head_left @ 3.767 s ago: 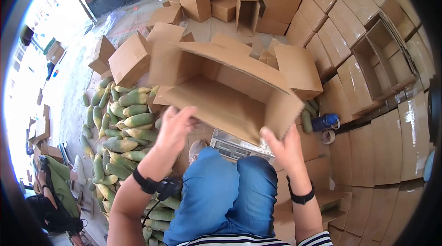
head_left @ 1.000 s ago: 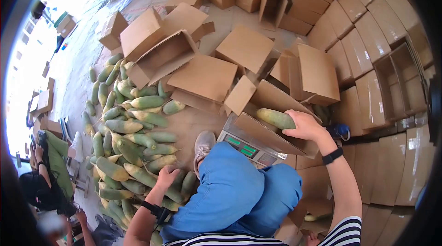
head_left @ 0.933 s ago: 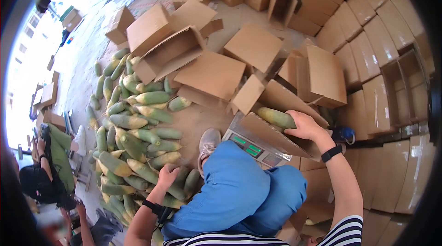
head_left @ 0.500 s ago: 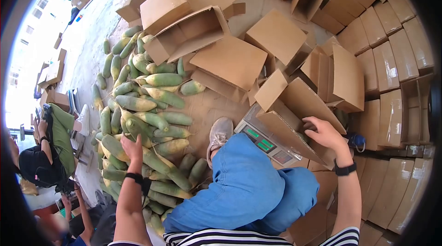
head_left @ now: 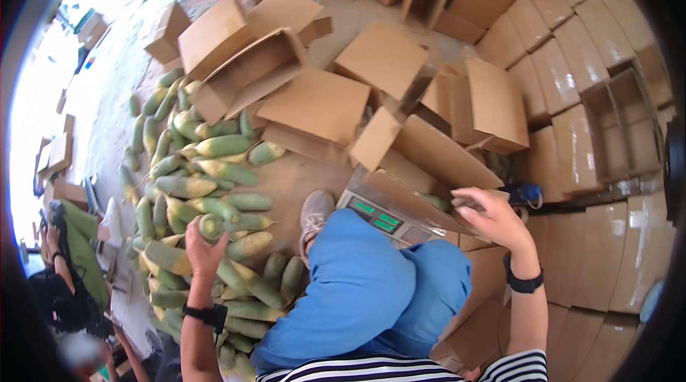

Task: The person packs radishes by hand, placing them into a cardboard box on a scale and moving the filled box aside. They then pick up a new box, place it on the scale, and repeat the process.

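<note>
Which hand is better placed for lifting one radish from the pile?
Probably the left hand: its fingers are around a radish on the pile; the right hand is at the carton.

Surrounding stock and co-worker.
Taped cartons [head_left: 554, 78] stand stacked along the right; a blue container [head_left: 523, 195] lies near them. A person [head_left: 61, 289] in a dark top occupies the far left.

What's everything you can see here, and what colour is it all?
Radishes: many, green and pale, floor at left
Loose boxes: many, brown, ahead
Stacked boxes: many, brown, right
Open box: one, brown, on the scale
Scale: one, silver, green digits
Container: one, blue, beyond the open box
People: at least one, dark clothes, far left
Shoe: one, greyish, near scale
Left hand: one, black wristband, gripping a radish
Right hand: one, black wristband, at open box
</note>
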The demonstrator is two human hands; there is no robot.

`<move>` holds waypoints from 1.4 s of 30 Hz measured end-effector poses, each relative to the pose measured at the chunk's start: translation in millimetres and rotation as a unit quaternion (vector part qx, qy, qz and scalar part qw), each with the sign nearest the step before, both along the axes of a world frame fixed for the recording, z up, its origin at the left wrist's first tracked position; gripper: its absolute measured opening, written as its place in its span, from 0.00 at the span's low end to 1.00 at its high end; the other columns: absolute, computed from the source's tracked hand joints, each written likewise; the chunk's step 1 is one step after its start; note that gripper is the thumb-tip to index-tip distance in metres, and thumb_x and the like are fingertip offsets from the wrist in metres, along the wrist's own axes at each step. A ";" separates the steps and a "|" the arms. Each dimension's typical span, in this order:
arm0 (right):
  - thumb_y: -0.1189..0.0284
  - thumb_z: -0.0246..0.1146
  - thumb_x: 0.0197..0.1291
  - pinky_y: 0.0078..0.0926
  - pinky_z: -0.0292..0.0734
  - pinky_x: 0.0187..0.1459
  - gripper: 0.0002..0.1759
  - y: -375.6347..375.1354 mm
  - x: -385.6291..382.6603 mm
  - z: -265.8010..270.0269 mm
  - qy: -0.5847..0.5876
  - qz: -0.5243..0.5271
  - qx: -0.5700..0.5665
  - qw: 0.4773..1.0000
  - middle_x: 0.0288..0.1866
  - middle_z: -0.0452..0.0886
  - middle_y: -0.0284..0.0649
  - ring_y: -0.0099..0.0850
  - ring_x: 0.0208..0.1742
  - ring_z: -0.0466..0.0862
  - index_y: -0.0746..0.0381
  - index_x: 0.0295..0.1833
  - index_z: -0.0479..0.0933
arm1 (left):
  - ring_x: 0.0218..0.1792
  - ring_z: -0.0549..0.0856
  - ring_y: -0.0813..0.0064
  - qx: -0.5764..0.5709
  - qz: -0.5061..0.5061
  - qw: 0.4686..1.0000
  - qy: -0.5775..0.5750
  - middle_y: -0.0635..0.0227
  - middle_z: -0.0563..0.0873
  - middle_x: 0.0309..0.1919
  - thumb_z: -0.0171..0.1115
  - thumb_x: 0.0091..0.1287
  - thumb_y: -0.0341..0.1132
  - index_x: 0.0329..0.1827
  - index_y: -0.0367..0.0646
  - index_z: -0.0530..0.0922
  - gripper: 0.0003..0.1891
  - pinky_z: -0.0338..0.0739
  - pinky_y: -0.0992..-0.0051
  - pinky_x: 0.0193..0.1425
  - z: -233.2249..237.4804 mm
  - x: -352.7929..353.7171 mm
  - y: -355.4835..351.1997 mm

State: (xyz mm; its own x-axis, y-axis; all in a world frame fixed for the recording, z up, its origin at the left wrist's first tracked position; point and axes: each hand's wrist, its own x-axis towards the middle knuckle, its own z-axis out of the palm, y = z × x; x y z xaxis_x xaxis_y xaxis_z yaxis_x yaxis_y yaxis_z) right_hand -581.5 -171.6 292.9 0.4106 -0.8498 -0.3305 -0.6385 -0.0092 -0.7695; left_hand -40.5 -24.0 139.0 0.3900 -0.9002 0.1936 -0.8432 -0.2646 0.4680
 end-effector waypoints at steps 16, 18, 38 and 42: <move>0.62 0.79 0.37 0.41 0.76 0.56 0.51 9.9 83.8 82.5 0.108 0.107 -0.508 0.848 0.56 0.79 0.45 0.42 0.52 0.82 0.62 0.70 0.65 | 0.58 0.80 0.66 -0.086 -0.223 0.670 0.703 0.62 0.81 0.57 0.65 0.66 0.36 0.64 0.38 0.70 0.25 0.74 0.63 0.65 216.1 -236.0 -117.9; 0.66 0.78 0.40 0.37 0.80 0.46 0.49 14.5 67.8 78.9 0.108 0.071 -0.415 0.900 0.54 0.80 0.48 0.45 0.47 0.84 0.62 0.70 0.64 | 0.60 0.79 0.66 0.051 -0.227 0.650 0.723 0.61 0.79 0.59 0.67 0.66 0.37 0.65 0.37 0.69 0.27 0.74 0.67 0.64 217.9 -247.6 -124.8; 0.68 0.63 0.59 0.38 0.67 0.68 0.36 -68.3 -33.3 -169.2 0.293 0.130 -0.031 0.947 0.69 0.69 0.53 0.49 0.67 0.70 0.63 0.72 0.60 | 0.47 0.86 0.67 0.223 -0.056 0.892 0.389 0.53 0.86 0.44 0.66 0.65 0.31 0.55 0.31 0.74 0.19 0.81 0.71 0.50 -5.5 -110.5 -1.0; 0.71 0.61 0.57 0.39 0.70 0.65 0.27 -66.0 -32.0 -146.3 0.298 0.155 -0.023 0.942 0.64 0.74 0.52 0.48 0.64 0.74 0.65 0.64 0.72 | 0.44 0.87 0.64 0.256 -0.026 0.925 0.280 0.51 0.86 0.42 0.68 0.61 0.35 0.52 0.31 0.76 0.21 0.80 0.70 0.48 -52.2 -63.8 28.0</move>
State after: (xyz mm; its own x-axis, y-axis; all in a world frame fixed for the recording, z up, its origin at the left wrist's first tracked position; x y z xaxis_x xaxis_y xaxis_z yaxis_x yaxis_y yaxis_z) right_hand -613.5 -237.6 146.6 0.3945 -0.7384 -0.5469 -0.9180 -0.2911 -0.2692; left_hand -104.4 4.0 86.8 0.2542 -0.8381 -0.4826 -0.5232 -0.5389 0.6602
